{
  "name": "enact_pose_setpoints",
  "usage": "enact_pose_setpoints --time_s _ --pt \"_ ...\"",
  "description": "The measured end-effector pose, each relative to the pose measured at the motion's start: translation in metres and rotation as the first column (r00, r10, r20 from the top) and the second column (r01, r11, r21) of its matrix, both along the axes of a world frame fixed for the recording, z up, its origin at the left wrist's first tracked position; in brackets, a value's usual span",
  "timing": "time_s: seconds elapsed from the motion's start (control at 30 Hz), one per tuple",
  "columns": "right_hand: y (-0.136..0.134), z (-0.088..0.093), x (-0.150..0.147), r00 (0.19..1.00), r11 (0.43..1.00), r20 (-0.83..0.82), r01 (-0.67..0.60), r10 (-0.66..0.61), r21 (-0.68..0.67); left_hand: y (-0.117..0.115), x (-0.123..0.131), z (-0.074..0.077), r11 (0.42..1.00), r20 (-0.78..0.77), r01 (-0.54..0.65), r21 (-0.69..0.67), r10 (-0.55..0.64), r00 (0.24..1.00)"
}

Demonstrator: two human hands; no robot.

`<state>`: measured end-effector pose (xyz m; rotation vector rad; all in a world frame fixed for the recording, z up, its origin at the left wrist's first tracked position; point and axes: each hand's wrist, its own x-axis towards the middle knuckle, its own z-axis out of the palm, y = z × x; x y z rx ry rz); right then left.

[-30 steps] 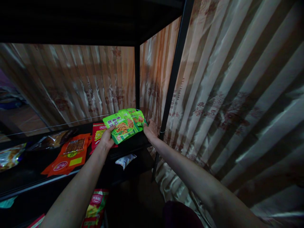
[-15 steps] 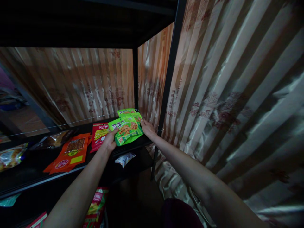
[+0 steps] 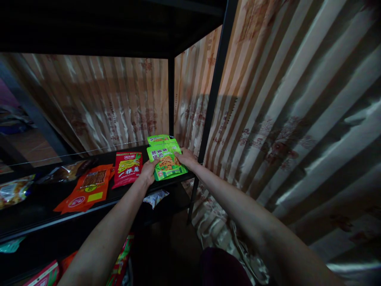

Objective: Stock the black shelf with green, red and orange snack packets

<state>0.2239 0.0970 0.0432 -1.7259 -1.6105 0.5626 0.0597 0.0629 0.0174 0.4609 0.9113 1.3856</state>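
Observation:
A bright green snack bag [image 3: 166, 162] with a picture of brown food lies at the right end of the black shelf, between my two hands. My left hand [image 3: 149, 171] grips its left edge, thumb on the front. On the opposite edge my right hand [image 3: 187, 158] holds it the same way. Behind it, partly covered, is another green bag [image 3: 157, 138]. Just left of my left hand lies a red snack bag [image 3: 127, 169] with yellow sticks pictured on it.
Orange snack packs [image 3: 89, 188], a clear-and-brown packet [image 3: 67, 171] and a multicoloured bag [image 3: 14, 191] lie further left on the shelf. A black post [image 3: 212, 99] stands right, before a striped curtain [image 3: 282, 119]. A silvery packet [image 3: 156, 197] lies one level down.
Both hands have shifted slightly right with the green bag, which now lies squarely over the one behind. The red bag is more fully uncovered.

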Motion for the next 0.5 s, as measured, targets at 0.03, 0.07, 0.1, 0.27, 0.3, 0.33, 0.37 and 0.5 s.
enact_pose_setpoints --time_s 0.03,0.07,0.1,0.27,0.3,0.33,0.37,0.5 --pt "0.001 0.0 -0.001 1.0 1.0 0.015 0.027 -0.027 0.008 0.003 0.002 0.001 1.0 -0.019 -0.011 0.005 0.011 1.0" --pt "0.002 0.0 -0.001 0.998 0.999 0.026 0.05 -0.05 0.013 0.006 0.004 0.001 1.0 -0.05 -0.022 0.01 0.022 0.999" --pt "0.003 0.001 -0.001 0.997 0.998 0.032 0.07 -0.07 0.012 0.01 0.006 0.001 0.999 -0.092 -0.033 0.015 0.034 0.995" --pt "0.009 0.007 -0.001 0.988 0.988 0.037 0.154 -0.153 -0.026 0.024 0.012 -0.004 0.988 -0.477 -0.085 0.129 0.137 0.868" --pt "0.01 0.007 -0.001 0.986 0.986 0.042 0.162 -0.161 -0.029 0.026 0.011 -0.006 0.984 -0.553 -0.092 0.152 0.162 0.818" --pt "0.011 0.007 -0.001 0.985 0.985 0.05 0.167 -0.165 -0.032 0.028 0.009 -0.009 0.981 -0.625 -0.098 0.169 0.184 0.759" --pt "0.013 0.007 -0.002 0.984 0.985 0.059 0.172 -0.17 -0.031 0.029 0.007 -0.011 0.978 -0.692 -0.103 0.181 0.201 0.693" --pt "0.016 0.002 -0.003 0.975 0.98 0.106 0.197 -0.194 -0.022 0.033 -0.001 -0.016 0.973 -0.903 -0.081 0.215 0.23 0.363"
